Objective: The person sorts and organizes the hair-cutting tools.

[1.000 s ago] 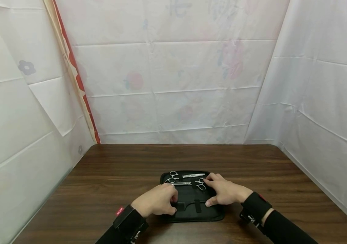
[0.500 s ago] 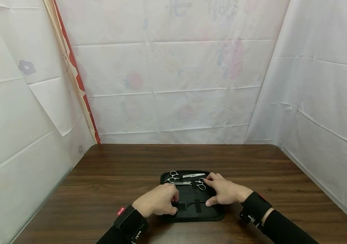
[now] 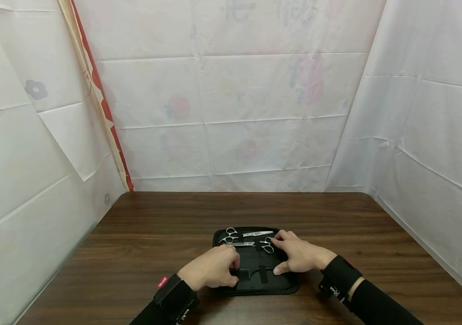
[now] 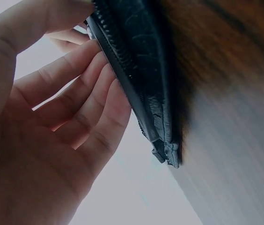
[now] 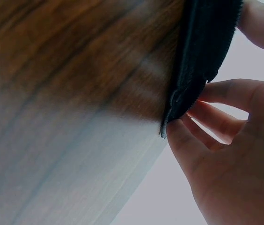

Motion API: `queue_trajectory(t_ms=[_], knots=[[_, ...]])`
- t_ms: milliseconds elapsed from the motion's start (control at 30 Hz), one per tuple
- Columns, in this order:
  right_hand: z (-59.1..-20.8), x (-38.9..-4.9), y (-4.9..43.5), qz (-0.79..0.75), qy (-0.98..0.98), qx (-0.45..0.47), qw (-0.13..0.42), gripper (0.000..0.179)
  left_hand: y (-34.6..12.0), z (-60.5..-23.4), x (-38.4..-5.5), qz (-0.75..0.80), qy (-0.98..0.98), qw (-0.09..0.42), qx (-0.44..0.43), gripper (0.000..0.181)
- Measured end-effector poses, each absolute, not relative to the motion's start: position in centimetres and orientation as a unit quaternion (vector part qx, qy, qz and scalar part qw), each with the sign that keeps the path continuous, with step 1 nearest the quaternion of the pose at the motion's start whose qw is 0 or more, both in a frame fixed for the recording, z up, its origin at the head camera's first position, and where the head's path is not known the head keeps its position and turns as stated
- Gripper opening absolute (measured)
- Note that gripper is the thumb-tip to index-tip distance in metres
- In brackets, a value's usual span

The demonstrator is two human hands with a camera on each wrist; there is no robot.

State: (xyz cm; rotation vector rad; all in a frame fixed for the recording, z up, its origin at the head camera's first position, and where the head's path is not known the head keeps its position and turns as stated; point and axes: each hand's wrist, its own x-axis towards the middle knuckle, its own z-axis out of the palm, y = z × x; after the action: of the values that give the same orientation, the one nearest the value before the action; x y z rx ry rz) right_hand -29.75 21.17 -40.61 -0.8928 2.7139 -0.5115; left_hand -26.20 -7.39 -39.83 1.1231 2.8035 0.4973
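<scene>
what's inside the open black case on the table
Two pairs of silver scissors and, nearer the person, what looks like a black comb. The left hand and right hand partly cover the case, so anything beneath them can't be seen.

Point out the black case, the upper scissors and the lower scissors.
Black case (image 3: 251, 258): head view, bare panel below the scissors.
Upper scissors (image 3: 255, 234): head view, blades.
Lower scissors (image 3: 248, 244): head view, blades.
</scene>
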Motion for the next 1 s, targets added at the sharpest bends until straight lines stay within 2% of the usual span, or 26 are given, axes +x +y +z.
queue_trajectory(t_ms=[533, 1000], knots=[[-40.6, -29.8, 21.1, -0.172, 0.93, -0.302, 0.118, 0.088, -7.2, -39.8, -26.0, 0.161, 0.917, 0.037, 0.363, 0.012], [-40.7, -29.8, 21.3, -0.175, 0.929, -0.302, 0.121, 0.088, -8.7, -38.6, -26.0, 0.174, 0.925, 0.102, 0.321, 0.02]])
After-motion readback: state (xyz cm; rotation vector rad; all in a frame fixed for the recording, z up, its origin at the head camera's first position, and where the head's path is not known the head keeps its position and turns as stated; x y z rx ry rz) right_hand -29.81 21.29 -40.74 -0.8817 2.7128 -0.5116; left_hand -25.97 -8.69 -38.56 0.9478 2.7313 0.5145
